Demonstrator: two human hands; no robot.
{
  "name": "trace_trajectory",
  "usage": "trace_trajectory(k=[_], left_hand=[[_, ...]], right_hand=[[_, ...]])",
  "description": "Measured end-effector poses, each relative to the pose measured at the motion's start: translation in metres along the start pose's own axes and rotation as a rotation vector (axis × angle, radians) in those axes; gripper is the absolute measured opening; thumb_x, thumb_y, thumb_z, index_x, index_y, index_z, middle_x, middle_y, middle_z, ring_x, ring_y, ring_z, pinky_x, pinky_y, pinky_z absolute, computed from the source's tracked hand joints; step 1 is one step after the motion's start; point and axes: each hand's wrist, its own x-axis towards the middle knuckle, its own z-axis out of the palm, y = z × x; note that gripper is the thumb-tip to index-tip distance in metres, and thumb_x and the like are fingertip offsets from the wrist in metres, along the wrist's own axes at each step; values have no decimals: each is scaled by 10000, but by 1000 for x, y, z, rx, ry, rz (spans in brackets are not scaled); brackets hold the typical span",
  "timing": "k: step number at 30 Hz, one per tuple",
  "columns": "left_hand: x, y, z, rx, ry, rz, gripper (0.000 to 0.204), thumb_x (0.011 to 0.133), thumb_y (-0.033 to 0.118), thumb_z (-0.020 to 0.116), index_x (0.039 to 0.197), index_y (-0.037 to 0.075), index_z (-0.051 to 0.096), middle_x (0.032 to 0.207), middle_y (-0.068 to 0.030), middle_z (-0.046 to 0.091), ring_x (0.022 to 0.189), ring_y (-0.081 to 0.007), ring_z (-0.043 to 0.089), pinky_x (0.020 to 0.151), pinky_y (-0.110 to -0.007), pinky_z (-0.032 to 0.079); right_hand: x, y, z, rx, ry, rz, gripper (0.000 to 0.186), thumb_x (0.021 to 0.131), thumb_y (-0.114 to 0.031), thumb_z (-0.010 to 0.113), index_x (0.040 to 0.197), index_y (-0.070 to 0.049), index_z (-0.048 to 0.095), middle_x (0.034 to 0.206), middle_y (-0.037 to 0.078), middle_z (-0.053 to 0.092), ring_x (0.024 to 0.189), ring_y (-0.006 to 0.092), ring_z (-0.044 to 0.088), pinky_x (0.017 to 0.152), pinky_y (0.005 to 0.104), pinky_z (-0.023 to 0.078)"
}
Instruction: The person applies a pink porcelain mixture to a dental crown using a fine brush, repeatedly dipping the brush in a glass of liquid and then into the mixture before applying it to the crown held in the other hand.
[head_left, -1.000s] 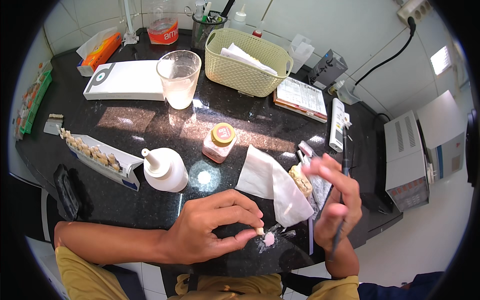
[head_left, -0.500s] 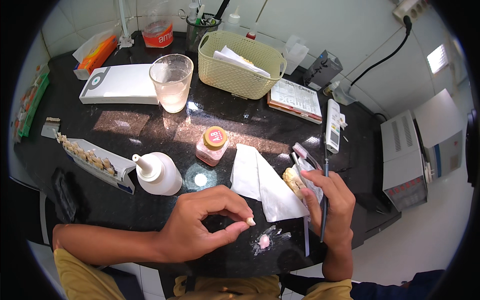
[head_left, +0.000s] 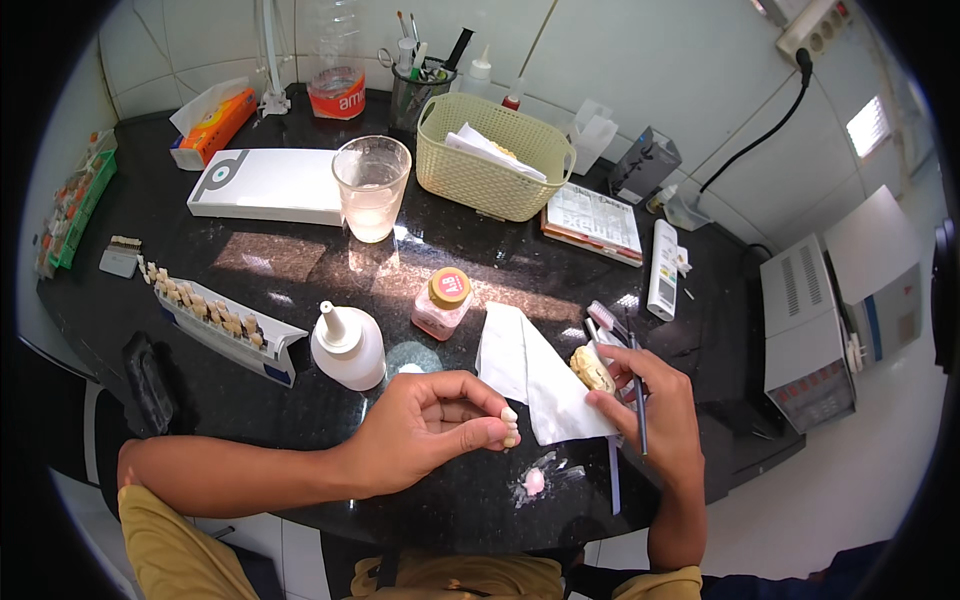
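My left hand point(head_left: 430, 425) is closed, pinching a small piece of white and yellowish false teeth point(head_left: 510, 427) between thumb and fingertips above the counter. Tucked in the fingers of my right hand point(head_left: 662, 410) is a slim dark-handled tool point(head_left: 640, 405), held upright. The thumb and forefinger of that hand reach to a yellowish dental cast point(head_left: 592, 369); whether they grip it I cannot tell. Beneath the cast lies a folded white cloth point(head_left: 550, 395). Below my hands, a pink blob point(head_left: 534, 482) sits in a wet smear on the dark counter.
A white nozzle bottle point(head_left: 348, 348), a jar of pink contents point(head_left: 441, 305) and a tooth shade rack point(head_left: 225, 325) stand left of centre. Behind are a glass point(head_left: 371, 190) and a green basket point(head_left: 490, 165). A toothbrush point(head_left: 602, 315) lies past the cast.
The view has shifted, so the counter items appear lower and mostly farther right. In my left hand the tooth piece has turned, showing several teeth. My right hand keeps the tool beside the cast.
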Motion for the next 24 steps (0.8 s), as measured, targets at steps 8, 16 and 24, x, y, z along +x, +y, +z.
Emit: trace_trajectory(k=[8, 16, 24], left_hand=[[4, -4, -2, -120, -63, -2, 193, 960, 90, 624, 1085, -55, 599, 1065, -143, 669, 1020, -190, 675, 906, -294, 560], [3, -2, -3, -112, -50, -23, 203, 961, 113, 630, 1081, -49, 612, 1054, -131, 677, 976, -170, 675, 893, -290, 562], [3, -5, -4, -88, -41, -12, 213, 953, 121, 645, 1086, -45, 623, 1022, -101, 686, 956, -145, 671, 893, -280, 552]], right_hand=[[-2, -4, -11, 616, 286, 116, 517, 829, -15, 705, 1309, 84, 537, 1067, 91, 628, 989, 151, 595, 849, 275, 518], [-15, -37, 11, 997, -152, 229, 576, 813, 23, 742, 1333, 102, 505, 1178, 159, 631, 1011, 182, 663, 850, 258, 565], [-19, -46, 21, 931, -268, 228, 625, 828, 6, 744, 1390, 46, 474, 1173, 164, 635, 1032, 176, 655, 874, 272, 574]])
